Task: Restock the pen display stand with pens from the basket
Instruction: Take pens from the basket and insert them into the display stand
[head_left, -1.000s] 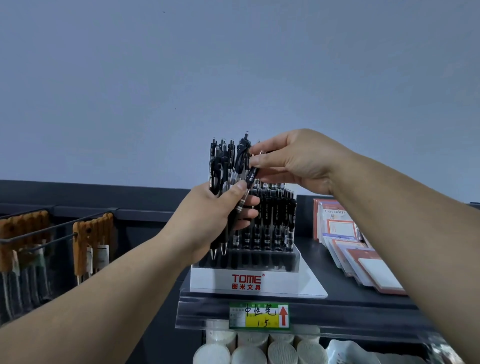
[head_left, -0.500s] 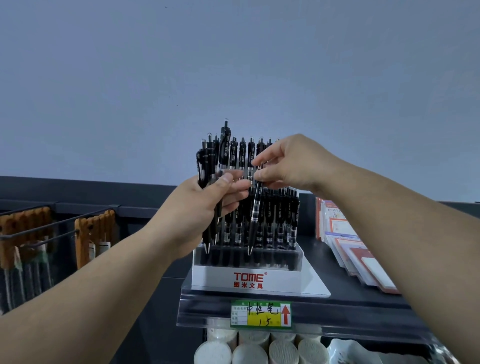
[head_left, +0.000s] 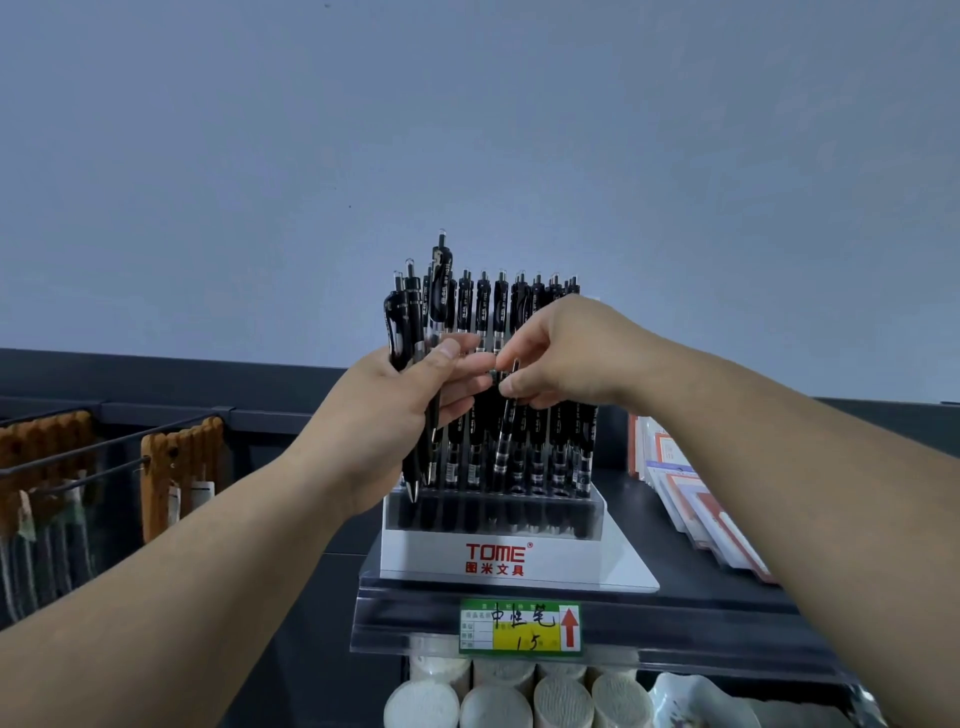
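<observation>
A white pen display stand (head_left: 493, 558) marked TOME sits on the dark shelf, filled with several upright black pens (head_left: 540, 447). My left hand (head_left: 395, 415) grips a bunch of black pens (head_left: 410, 322) upright, just left of the stand's front row. My right hand (head_left: 561, 358) pinches a single black pen (head_left: 506, 421) at its upper part, its tip pointing down toward the stand's slots. The basket is not in view.
A price label (head_left: 519, 626) hangs on the shelf's front edge. Notebooks (head_left: 696, 499) lie stacked to the right of the stand. Brown wooden items (head_left: 176, 462) hang on wire hooks to the left. White rolls (head_left: 519, 699) fill the shelf below.
My right hand has lowered its single pen toward the stand. The left hand with the bunch stayed beside the stand, a little lower.
</observation>
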